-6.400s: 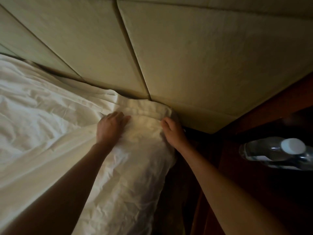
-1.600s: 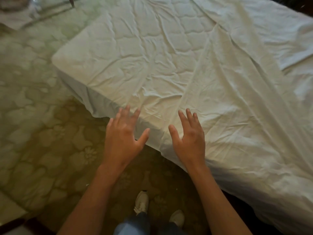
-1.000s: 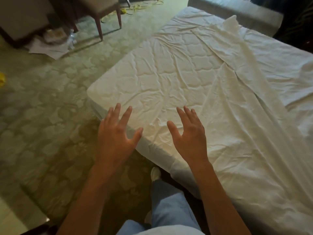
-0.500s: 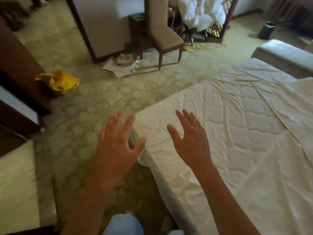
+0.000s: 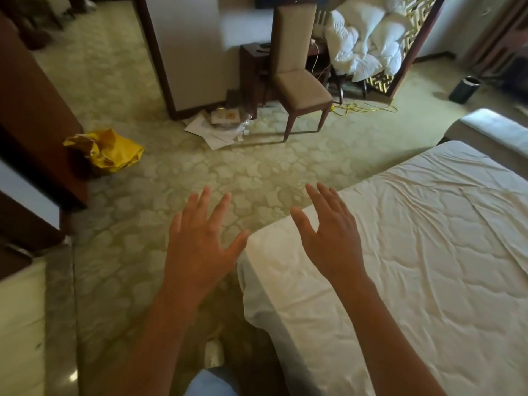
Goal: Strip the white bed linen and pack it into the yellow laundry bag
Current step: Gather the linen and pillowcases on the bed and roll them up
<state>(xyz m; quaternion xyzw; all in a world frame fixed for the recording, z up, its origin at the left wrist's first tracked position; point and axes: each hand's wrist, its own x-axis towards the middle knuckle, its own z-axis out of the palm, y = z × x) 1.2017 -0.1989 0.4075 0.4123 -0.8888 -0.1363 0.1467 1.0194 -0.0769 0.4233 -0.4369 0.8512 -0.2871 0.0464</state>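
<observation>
The bed (image 5: 414, 267) fills the right side, with a wrinkled white quilted cover over its near corner. A looser white sheet (image 5: 511, 224) lies across its far right edge. The yellow laundry bag (image 5: 110, 151) sits crumpled on the carpet at the left, beside a dark wooden cabinet. My left hand (image 5: 200, 244) hovers with fingers spread over the carpet, just left of the bed corner. My right hand (image 5: 328, 238) is raised with straight fingers above that corner. Neither hand holds anything.
A beige chair (image 5: 297, 81) stands ahead by a dark desk. White pillows and bedding (image 5: 368, 38) are piled behind it. Papers (image 5: 220, 127) and a yellow cable (image 5: 363, 108) lie on the patterned carpet. A bench (image 5: 491, 130) stands at the bed's foot, a black bin (image 5: 464, 90) far right.
The view has swung up and left from the bed to the room, bringing the yellow bag and chair into sight. Both hands stay empty and spread in front of me.
</observation>
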